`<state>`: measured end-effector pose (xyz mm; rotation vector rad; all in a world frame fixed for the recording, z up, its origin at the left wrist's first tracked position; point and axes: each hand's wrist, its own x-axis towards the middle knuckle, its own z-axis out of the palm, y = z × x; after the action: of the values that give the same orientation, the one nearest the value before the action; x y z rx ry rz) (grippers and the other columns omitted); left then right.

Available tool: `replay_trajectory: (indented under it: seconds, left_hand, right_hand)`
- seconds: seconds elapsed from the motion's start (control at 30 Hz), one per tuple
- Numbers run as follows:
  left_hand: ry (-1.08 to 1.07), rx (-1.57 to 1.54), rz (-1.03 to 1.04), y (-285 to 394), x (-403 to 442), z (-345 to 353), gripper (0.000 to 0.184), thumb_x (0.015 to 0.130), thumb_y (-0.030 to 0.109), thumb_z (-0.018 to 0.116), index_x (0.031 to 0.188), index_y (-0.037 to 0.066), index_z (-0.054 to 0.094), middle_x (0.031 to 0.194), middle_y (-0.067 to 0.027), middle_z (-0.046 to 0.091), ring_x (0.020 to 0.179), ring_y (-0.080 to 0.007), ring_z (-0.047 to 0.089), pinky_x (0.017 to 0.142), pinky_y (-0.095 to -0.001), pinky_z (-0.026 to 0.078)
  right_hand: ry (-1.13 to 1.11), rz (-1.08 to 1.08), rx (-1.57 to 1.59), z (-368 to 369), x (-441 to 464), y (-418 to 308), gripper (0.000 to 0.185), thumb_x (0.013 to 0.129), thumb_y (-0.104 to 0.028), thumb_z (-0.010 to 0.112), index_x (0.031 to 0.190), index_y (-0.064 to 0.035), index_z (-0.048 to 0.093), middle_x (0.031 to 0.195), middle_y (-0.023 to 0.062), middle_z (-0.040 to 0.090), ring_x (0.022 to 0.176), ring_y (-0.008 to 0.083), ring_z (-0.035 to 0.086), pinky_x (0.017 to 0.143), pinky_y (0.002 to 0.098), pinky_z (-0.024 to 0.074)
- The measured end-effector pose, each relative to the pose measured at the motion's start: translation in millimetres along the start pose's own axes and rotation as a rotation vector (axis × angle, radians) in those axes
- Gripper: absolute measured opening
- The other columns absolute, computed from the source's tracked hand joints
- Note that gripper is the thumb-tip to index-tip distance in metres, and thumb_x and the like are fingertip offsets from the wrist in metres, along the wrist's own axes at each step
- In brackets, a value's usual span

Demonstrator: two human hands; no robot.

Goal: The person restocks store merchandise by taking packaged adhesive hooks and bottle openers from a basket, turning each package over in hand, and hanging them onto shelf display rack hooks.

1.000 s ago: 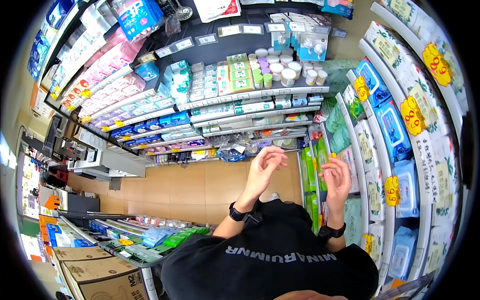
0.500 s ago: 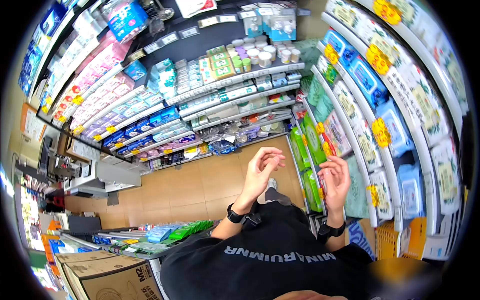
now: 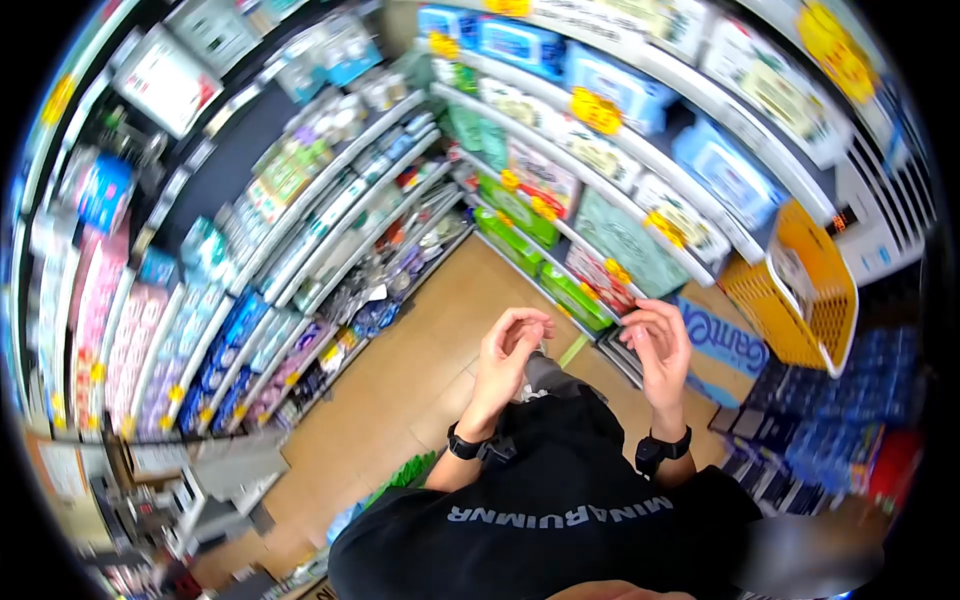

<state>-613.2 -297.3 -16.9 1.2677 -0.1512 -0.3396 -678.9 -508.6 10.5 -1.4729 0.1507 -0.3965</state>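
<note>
My left hand [image 3: 503, 362] is raised in front of my body above the tiled floor, its fingers loosely bent and nothing in it. To its right, my right hand [image 3: 660, 352] hangs in the air with half-curled fingers, also holding nothing. Each wrist wears a black band. In the view, my right hand appears nearest a low shelf with green packs [image 3: 575, 296] and a blue-lettered cardboard box [image 3: 716, 350]. I cannot see either hand touching any goods.
Shelves of blue-and-white wipe packs [image 3: 619, 88] rise ahead on the right. Beside them hangs a yellow basket [image 3: 838, 318], with stacked blue packs [image 3: 840, 375] below. Shelves of small packaged goods [image 3: 285, 180] line the left. Tiled floor [image 3: 420, 340] runs between.
My view has swung to the right, so the shelves slid left and the yellow basket and stacked blue packs came into sight. Both hands keep nearly the same pose.
</note>
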Motion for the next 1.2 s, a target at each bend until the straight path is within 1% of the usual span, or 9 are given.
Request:
replay_trajectory:
  seconds: [0.13,0.4,0.47,0.53,0.73,0.93,1.0,1.07,1.2]
  left_hand:
    - [-0.089,0.038,-0.055,-9.3,1.8,31.4,0.016,0.098,0.015,0.061,0.108,0.003,0.065,0.104,-0.0078,0.069,0.094,-0.0159,0.065,0.08,-0.029,0.047]
    - [-0.386,0.022,-0.104,-32.6,7.0,100.1,0.016,0.099,0.014,0.061,0.11,0.003,0.064,0.103,-0.0068,0.07,0.095,-0.0148,0.065,0.082,-0.0283,0.047]
    - [-0.537,0.027,-0.129,-47.6,18.9,125.7,0.016,0.099,0.01,0.061,0.113,0.001,0.062,0.106,-0.0058,0.068,0.099,-0.0121,0.063,0.089,-0.0278,0.049]
    - [-0.591,0.054,-0.144,-47.4,16.6,150.7,0.016,0.099,0.01,0.061,0.112,0.001,0.062,0.105,-0.0052,0.067,0.099,-0.0122,0.063,0.091,-0.0279,0.049]
    - [-0.752,0.11,-0.056,-46.1,25.9,229.8,0.017,0.099,0.013,0.062,0.113,0.003,0.062,0.112,-0.0056,0.065,0.103,-0.0136,0.062,0.091,-0.0292,0.048]
    - [-0.811,0.549,0.35,-37.9,45.2,322.4,0.022,0.096,0.013,0.064,0.115,0.004,0.06,0.118,-0.0075,0.06,0.102,-0.0175,0.062,0.087,-0.0311,0.05]
    - [-0.793,0.56,0.338,-38.6,54.8,355.8,0.024,0.094,0.014,0.065,0.115,0.003,0.059,0.119,-0.0099,0.059,0.102,-0.0207,0.062,0.085,-0.0323,0.051]
    - [-0.835,0.612,0.473,-43.1,70.9,389.1,0.026,0.094,0.014,0.066,0.115,0.003,0.059,0.118,-0.0117,0.06,0.102,-0.0233,0.063,0.084,-0.0337,0.051]
    - [-0.89,0.741,0.546,-74.6,116.1,448.5,0.034,0.092,0.023,0.069,0.118,0.003,0.058,0.114,-0.0137,0.061,0.099,-0.027,0.064,0.083,-0.0358,0.052]
  right_hand:
    - [0.116,-0.056,-0.021,-33.5,-28.2,-1.0,0.029,0.097,-0.003,0.059,0.125,0.0019,0.054,0.102,0.0103,0.067,0.085,0.013,0.062,0.08,0.0278,0.0497]
    - [0.378,-0.106,-0.065,-95.4,-75.8,-11.7,0.029,0.097,-0.003,0.058,0.125,0.0025,0.054,0.103,0.0118,0.067,0.086,0.0147,0.062,0.079,0.028,0.0512]
    - [0.459,-0.15,-0.056,-117.1,-85.3,-0.8,0.029,0.097,-0.003,0.058,0.125,0.0023,0.054,0.103,0.0119,0.067,0.086,0.0147,0.063,0.079,0.0278,0.0514]
    - [0.511,-0.145,-0.074,-131.8,-96.0,-14.7,0.029,0.097,-0.005,0.058,0.125,0.0019,0.054,0.103,0.0122,0.067,0.085,0.0144,0.063,0.077,0.0267,0.0507]
    - [0.65,-0.222,-0.105,-188.7,-104.8,-24.3,0.032,0.097,-0.007,0.058,0.127,0.0011,0.052,0.108,0.0111,0.065,0.083,0.0136,0.062,0.071,0.0243,0.0482]
    - [0.72,-0.285,-0.122,-253.7,-93.5,-41.1,0.044,0.096,-0.007,0.057,0.137,0.0,0.042,0.109,0.0113,0.064,0.079,0.013,0.06,0.071,0.0245,0.0483]
    - [0.724,-0.292,-0.117,-276.9,-91.3,-46.8,0.044,0.096,-0.007,0.057,0.136,0.0004,0.042,0.109,0.0116,0.064,0.079,0.0129,0.06,0.072,0.0247,0.0485]
    - [0.729,-0.302,-0.107,-302.0,-86.6,-47.8,0.044,0.095,-0.006,0.057,0.136,0.0007,0.042,0.109,0.012,0.063,0.079,0.0129,0.06,0.072,0.0249,0.0487]
    - [0.719,-0.324,-0.07,-348.5,-79.8,-39.9,0.044,0.095,-0.004,0.055,0.137,0.001,0.042,0.109,0.0133,0.063,0.08,0.0127,0.059,0.074,0.0246,0.049]
